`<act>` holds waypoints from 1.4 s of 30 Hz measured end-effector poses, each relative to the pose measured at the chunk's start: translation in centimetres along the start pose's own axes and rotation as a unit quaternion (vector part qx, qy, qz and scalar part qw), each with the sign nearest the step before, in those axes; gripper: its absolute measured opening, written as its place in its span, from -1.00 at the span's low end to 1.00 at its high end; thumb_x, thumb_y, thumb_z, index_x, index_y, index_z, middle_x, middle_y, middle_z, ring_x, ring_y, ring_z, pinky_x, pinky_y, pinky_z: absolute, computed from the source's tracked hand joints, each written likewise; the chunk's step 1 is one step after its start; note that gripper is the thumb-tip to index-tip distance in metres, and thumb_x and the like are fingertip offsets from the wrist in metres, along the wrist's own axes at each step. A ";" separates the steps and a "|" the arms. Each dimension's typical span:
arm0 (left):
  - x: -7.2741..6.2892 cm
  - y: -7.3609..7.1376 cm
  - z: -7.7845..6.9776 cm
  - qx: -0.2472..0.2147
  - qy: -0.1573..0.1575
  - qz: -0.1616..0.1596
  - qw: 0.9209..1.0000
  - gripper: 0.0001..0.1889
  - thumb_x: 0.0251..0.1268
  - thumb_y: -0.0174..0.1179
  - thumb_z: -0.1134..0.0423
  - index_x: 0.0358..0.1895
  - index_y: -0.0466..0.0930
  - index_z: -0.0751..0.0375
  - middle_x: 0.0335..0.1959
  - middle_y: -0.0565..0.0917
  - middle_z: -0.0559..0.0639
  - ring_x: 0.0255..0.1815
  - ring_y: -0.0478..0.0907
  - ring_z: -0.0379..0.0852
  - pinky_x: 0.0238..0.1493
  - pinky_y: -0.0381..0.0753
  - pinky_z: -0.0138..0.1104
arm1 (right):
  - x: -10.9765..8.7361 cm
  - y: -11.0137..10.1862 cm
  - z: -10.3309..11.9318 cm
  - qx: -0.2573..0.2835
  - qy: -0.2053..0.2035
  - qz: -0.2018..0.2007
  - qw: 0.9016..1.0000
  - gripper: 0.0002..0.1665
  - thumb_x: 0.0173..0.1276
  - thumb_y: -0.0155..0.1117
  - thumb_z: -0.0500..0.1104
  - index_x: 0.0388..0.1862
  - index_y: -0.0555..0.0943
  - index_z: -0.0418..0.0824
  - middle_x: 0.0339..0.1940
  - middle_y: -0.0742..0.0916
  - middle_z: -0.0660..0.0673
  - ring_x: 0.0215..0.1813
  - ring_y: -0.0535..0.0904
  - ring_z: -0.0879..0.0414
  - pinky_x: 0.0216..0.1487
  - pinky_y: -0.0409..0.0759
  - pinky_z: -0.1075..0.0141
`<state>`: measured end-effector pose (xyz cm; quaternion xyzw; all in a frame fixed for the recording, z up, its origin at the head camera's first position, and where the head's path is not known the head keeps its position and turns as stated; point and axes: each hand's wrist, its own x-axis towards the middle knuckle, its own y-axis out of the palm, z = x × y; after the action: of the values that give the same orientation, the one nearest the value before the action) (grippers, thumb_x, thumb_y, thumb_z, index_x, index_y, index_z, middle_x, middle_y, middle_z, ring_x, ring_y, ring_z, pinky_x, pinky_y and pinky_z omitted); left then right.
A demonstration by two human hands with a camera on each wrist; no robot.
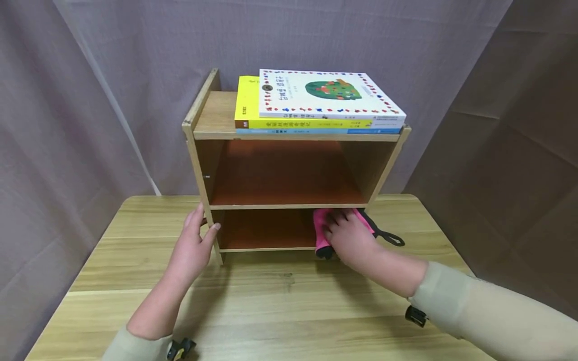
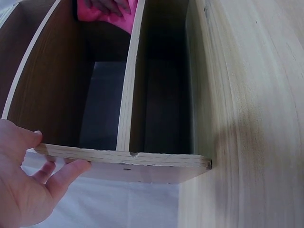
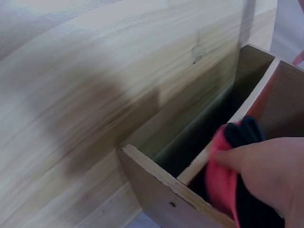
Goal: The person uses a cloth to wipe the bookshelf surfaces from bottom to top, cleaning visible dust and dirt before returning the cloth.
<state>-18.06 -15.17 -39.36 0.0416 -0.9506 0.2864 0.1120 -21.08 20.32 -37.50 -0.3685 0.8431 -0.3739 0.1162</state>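
A small wooden bookshelf (image 1: 289, 206) stands upright on the table. My left hand (image 1: 194, 248) holds its left side panel, with the thumb at the front edge and the fingers on the outer face. In the left wrist view the left hand (image 2: 33, 175) pinches that panel's edge. My right hand (image 1: 354, 238) grips a pink and black cloth (image 1: 321, 223) at the right end of the lower compartment. A black loop hangs off the cloth to the right. In the right wrist view the thumb presses the cloth (image 3: 221, 175) by the shelf board's edge; the other fingers are hidden.
Several books (image 1: 331, 95) lie stacked on the bookshelf's top, the uppermost white with a green picture. A wood-grain table (image 1: 280, 311) supports the bookshelf. Grey curtains (image 1: 135, 60) hang behind, and a brownish cloth wall (image 1: 510, 125) is on the right.
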 end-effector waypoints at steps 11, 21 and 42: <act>0.0 0.0 0.0 -0.002 -0.006 0.005 1.000 -0.33 0.57 0.01 0.11 0.61 -0.07 -0.14 0.54 0.11 0.12 0.42 0.25 0.25 0.27 0.40 0.18 | 0.1 1.3 1.3 0.119 0.052 -0.010 0.991 -0.27 0.27 0.24 0.29 0.29 0.57 -0.10 0.29 0.58 -0.19 0.35 0.38 -0.23 0.36 0.20 -0.19; 0.1 0.1 0.0 -0.002 -0.002 0.002 1.000 -0.32 0.56 0.02 0.13 0.61 -0.07 -0.20 0.54 0.11 0.12 0.42 0.26 0.27 0.26 0.40 0.19 | -0.1 2.0 3.4 0.215 0.095 -0.059 0.970 -0.41 0.46 0.03 0.23 0.29 0.57 -0.04 0.23 0.62 -0.17 0.37 0.37 -0.28 0.47 0.04 -0.22; 0.0 0.0 0.2 -0.010 -0.002 0.007 1.000 -0.32 0.57 0.00 0.10 0.62 -0.09 -0.14 0.55 0.09 0.14 0.43 0.22 0.29 0.27 0.38 0.21 | -0.3 2.6 6.7 0.351 0.152 -0.075 0.921 -0.38 0.49 0.09 0.12 0.44 0.42 -0.08 0.39 0.45 -0.29 0.41 0.29 -0.32 0.42 0.18 -0.21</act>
<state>-18.07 -15.29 -39.49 0.0345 -0.9541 0.2772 0.1082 -19.09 18.05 -44.04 -0.3051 0.6354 -0.7049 0.0796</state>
